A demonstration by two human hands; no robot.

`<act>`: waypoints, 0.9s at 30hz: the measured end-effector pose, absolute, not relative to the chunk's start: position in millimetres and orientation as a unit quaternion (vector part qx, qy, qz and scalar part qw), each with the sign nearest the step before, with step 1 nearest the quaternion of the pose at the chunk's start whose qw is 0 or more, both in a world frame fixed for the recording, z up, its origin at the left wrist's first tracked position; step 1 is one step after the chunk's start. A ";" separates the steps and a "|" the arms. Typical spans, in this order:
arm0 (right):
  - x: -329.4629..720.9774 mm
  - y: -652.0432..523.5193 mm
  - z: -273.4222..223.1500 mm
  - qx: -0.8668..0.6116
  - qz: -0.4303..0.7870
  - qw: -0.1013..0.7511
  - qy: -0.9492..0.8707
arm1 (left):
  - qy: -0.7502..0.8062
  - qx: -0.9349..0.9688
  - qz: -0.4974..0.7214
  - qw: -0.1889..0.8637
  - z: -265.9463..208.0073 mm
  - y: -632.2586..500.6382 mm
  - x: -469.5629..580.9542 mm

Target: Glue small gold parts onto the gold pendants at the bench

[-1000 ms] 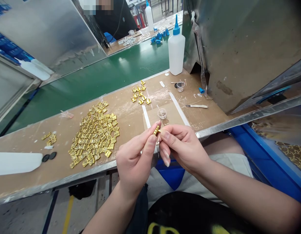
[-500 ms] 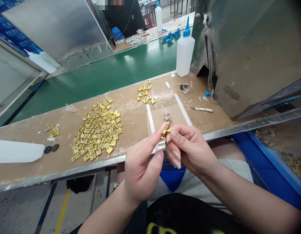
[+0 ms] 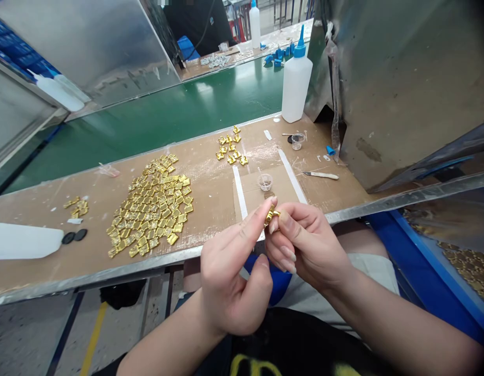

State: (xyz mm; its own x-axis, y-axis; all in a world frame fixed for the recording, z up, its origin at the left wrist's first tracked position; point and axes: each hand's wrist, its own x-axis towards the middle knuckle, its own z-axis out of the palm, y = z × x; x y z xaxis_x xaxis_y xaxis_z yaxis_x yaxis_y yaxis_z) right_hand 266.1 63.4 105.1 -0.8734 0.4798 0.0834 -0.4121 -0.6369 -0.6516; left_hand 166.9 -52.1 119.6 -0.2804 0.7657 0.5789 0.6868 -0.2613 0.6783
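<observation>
Between the thumb and fingers of my right hand [image 3: 306,240] is a small shiny gold metal piece [image 3: 269,215], held just above the table's front edge. My left hand [image 3: 234,277] has its fingers stretched out, and their tips press on the left side of that piece. The left thumb stands apart from the fingers and grips nothing. A small clear cup [image 3: 265,181] with a thin stick in it stands just beyond my fingertips. A group of similar gold pieces [image 3: 232,148] lies farther back, and a large spread of flat gold pieces [image 3: 155,209] covers the table to the left.
A white squeeze bottle [image 3: 296,86] stands at the back right, near a craft knife [image 3: 322,175] and another clear cup [image 3: 297,140]. Another white bottle [image 3: 26,240] lies at the left. Behind runs a green belt [image 3: 148,122]; a blue bin [image 3: 406,261] is at the right.
My left thumb has moved down and farther from the left fingers. The gold piece is turned slightly between my hands. The camera view has shifted a little.
</observation>
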 end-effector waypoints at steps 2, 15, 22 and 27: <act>266.0 62.0 106.6 -0.068 0.899 0.252 -0.353 | 0.618 0.596 0.512 0.024 121.0 -51.6 168.9; 261.4 61.1 101.8 -0.073 0.899 0.264 -0.341 | 0.602 0.603 0.521 0.046 113.6 -48.9 162.1; 261.9 60.8 100.8 -0.080 0.903 0.263 -0.330 | 0.612 0.595 0.521 0.028 109.6 -46.7 164.7; 261.2 61.5 96.8 -0.073 0.913 0.257 -0.309 | 0.627 0.603 0.493 0.021 109.4 -47.9 161.4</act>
State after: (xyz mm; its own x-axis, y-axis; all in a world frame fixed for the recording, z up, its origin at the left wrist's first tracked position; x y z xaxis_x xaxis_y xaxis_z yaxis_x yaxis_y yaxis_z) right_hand 261.2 61.5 96.8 -0.8577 0.5135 0.0257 -0.4237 -0.6776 -0.6012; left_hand 161.4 -47.9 109.4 -0.2717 0.7761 0.5691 0.7354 -0.2140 0.6430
